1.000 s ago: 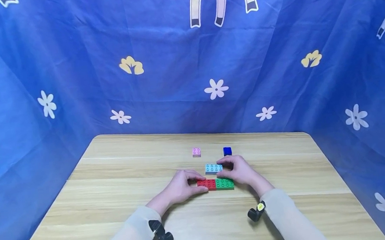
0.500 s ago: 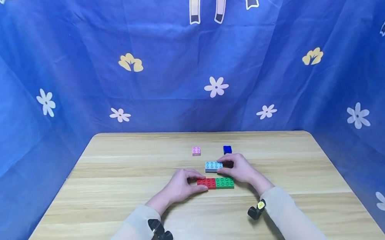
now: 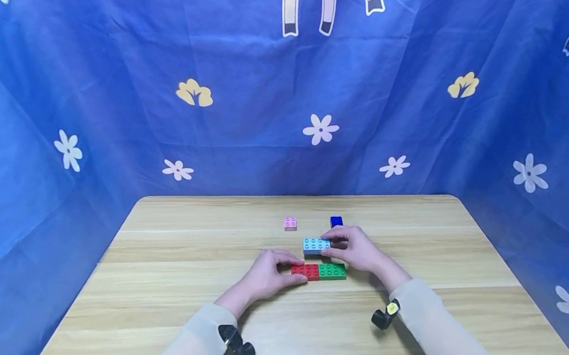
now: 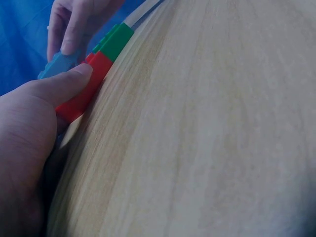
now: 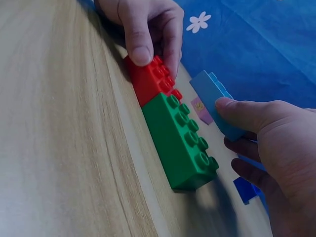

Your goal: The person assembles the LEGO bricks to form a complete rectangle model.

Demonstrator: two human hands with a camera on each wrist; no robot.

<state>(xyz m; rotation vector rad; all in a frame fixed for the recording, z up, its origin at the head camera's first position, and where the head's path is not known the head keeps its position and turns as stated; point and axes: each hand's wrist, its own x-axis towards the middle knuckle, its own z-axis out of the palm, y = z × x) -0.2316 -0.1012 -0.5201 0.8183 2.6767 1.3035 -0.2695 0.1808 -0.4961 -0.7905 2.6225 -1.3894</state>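
My left hand pinches the left end of a red toy brick between thumb and fingers. A green brick lies end to end with the red one on the table. Behind these two, a light blue brick is pinched at its right end by my right hand. In the right wrist view the light blue brick hangs tilted, a little off the table, with the thumb across its near side. Part of it is hidden by the fingers.
A small pink brick and a small dark blue brick lie farther back on the wooden table. The dark blue one is just behind my right hand. A blue patterned cloth hangs beyond the table's edges.
My right hand has raised the light blue brick slightly, and its wrist has shifted a little to the right. My left hand keeps its grip on the red brick.
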